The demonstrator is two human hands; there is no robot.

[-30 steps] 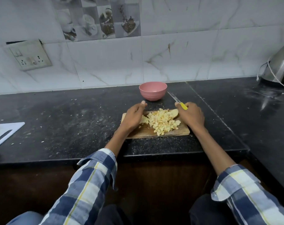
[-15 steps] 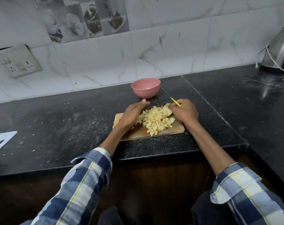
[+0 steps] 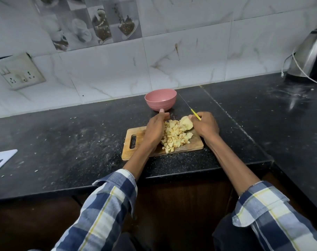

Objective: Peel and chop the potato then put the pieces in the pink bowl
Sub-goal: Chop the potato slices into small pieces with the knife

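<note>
A heap of chopped potato cubes lies on the wooden cutting board. At the heap's far right sits an uncut potato piece. My left hand stands on edge against the heap's left side, fingers straight, thumb up near the pink bowl, which stands just behind the board. My right hand grips the yellow-handled knife, blade pointing away toward the wall, and its fingers touch the uncut piece.
A steel kettle with a white cord stands at the back right. A white board lies at the left edge. A wall socket is on the tiles. Crumbs dot the black counter.
Both hands have closed in on the heap, bunching the cubes. The uncut piece has tipped up against my right fingers. The camera has shifted so the scene sits further right.
</note>
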